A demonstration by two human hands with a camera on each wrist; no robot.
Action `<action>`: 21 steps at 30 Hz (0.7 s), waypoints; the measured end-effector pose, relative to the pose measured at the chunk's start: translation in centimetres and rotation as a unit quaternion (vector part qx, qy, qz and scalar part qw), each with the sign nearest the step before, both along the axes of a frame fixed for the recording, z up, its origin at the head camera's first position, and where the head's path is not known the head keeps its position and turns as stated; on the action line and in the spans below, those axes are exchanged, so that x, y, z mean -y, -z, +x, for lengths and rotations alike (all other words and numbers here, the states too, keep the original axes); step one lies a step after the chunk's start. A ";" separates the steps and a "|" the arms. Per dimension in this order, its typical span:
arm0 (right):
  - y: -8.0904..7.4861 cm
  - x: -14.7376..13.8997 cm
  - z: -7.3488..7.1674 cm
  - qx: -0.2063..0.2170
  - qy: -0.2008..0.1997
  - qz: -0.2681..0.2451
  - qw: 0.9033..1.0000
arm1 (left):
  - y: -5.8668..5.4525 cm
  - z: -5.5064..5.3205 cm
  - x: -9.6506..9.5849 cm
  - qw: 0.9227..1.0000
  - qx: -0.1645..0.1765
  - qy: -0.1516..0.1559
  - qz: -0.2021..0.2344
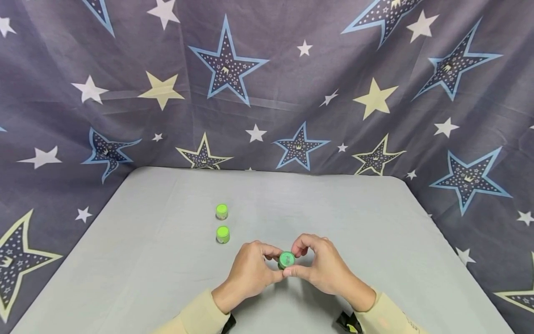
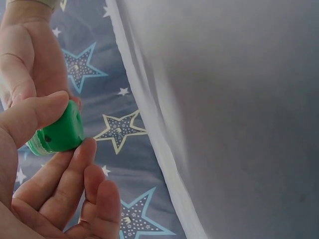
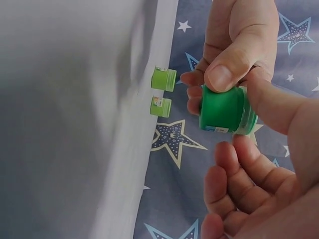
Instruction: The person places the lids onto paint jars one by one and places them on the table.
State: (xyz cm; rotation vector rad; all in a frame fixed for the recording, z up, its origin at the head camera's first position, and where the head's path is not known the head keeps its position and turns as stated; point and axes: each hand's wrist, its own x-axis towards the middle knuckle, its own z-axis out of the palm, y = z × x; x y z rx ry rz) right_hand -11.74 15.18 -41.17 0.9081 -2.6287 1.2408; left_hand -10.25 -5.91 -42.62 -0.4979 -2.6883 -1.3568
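Note:
A small green jar (image 1: pixel 286 260) is held between both hands over the near part of the table, its round top facing the head camera. My left hand (image 1: pixel 250 269) pinches the jar's body between thumb and fingers. My right hand (image 1: pixel 327 266) is at its translucent lid (image 3: pixel 247 117), the thumb against one side and the curled fingertips right at the other. A printed label (image 3: pixel 217 129) shows on the green body in the right wrist view. In the left wrist view, the left thumb covers part of the jar (image 2: pixel 70 127).
Two lime-green jars (image 1: pixel 222 211) (image 1: pixel 223 234) stand upright on the table, left of the hands, one behind the other. A grey-white cloth covers the table (image 1: pixel 354 208). Behind and beside it hangs a dark curtain (image 1: pixel 267 111) patterned with stars.

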 end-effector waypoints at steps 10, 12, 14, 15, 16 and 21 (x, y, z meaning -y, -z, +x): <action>0.0 0.1 0.0 0.003 0.021 0.008 1.000 | 0.2 -0.1 0.0 1.000 -0.007 0.000 0.003; 0.0 0.0 0.0 -0.002 0.019 0.008 1.000 | 0.2 -0.1 0.0 1.000 -0.008 0.001 0.003; 0.1 -0.1 -0.1 -0.007 0.011 0.007 1.000 | 0.2 -0.1 0.0 1.000 -0.010 0.001 0.004; 0.1 -0.1 -0.1 -0.010 0.005 0.004 1.000 | 0.1 -0.1 0.0 1.000 -0.010 0.001 0.004; 0.1 -0.2 -0.1 -0.014 -0.003 0.001 1.000 | 0.1 -0.1 0.0 1.000 -0.010 0.001 0.004; 0.2 -0.4 -0.3 -0.026 -0.052 -0.022 0.998 | 0.1 0.0 0.0 1.000 -0.012 -0.001 0.004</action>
